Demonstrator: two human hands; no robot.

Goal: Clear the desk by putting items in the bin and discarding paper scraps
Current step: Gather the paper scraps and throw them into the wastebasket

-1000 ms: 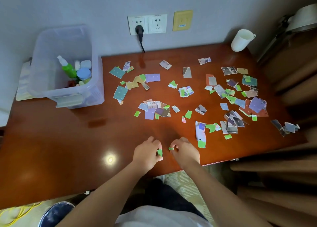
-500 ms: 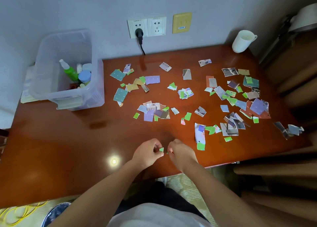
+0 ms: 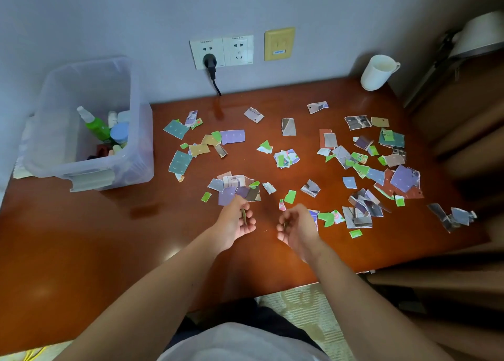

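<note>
Gathering scraps seems the step in hand: far left, the clear bin holds bottles; near centre the left hand pinches a thin scrap, while the right hand is curled, contents unclear. Next, sweep the paper scraps together, clear of the mug far right.

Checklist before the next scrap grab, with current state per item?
1. Left hand has a grip on its small scrap: ok.
2. Right hand free: cannot tell, fingers curled, palm hidden.
3. Bin open on top: ok.
4. Desk free of paper scraps: not ok, many lie scattered.
5. Mug apart from both hands: ok, back right corner.
</note>
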